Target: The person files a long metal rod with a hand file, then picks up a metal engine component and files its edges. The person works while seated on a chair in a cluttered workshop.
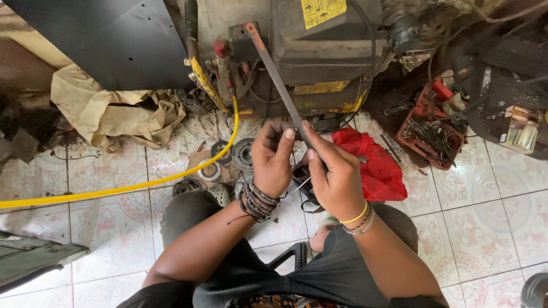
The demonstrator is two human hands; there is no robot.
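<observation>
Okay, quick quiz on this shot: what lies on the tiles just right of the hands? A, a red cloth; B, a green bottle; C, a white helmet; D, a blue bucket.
A: a crumpled red cloth lies on the tiled floor right beside the right hand, which together with the left hand holds a long flat metal strip.

a repair workshop — greasy engine (319, 57), tray of tools (431, 134).
</observation>
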